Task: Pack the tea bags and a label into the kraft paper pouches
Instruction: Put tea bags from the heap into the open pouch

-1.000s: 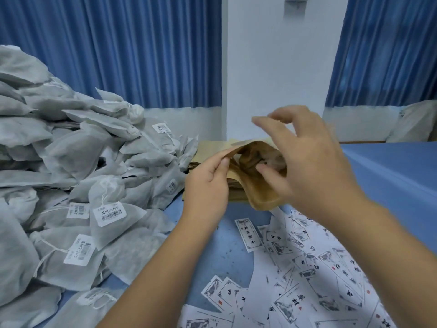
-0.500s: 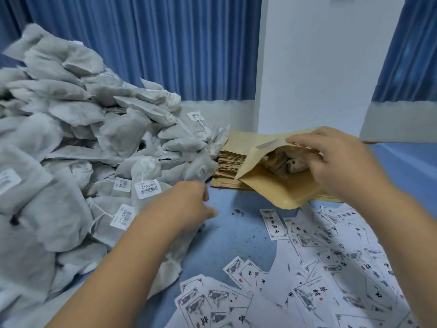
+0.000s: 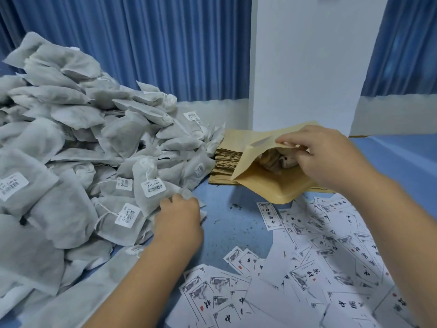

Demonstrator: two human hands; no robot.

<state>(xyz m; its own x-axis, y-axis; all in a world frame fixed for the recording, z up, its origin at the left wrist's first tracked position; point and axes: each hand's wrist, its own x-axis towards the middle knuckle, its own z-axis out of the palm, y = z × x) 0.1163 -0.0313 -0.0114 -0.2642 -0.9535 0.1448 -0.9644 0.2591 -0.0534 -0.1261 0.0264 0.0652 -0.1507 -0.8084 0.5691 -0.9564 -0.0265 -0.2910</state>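
A big heap of grey tea bags (image 3: 71, 143) with barcode tags fills the left of the blue table. My left hand (image 3: 179, 216) sits at the heap's near edge, its fingers curled on a tea bag (image 3: 151, 185) there. My right hand (image 3: 324, 157) pinches the upper lip of an open kraft paper pouch (image 3: 267, 183), holding its mouth wide; tea bags show inside. The pouch lies on a stack of flat kraft pouches (image 3: 227, 162). White printed labels (image 3: 319, 268) are scattered over the near right of the table.
A white pillar (image 3: 307, 67) rises just behind the pouch stack, with blue curtains (image 3: 165, 43) on both sides. Dark tea crumbs dot the bare blue table (image 3: 231, 223) between the heap and the labels.
My left hand let go of the pouch mouth and moved left and down to the tea bag heap. My right hand shifted its hold to the pouch's upper lip.
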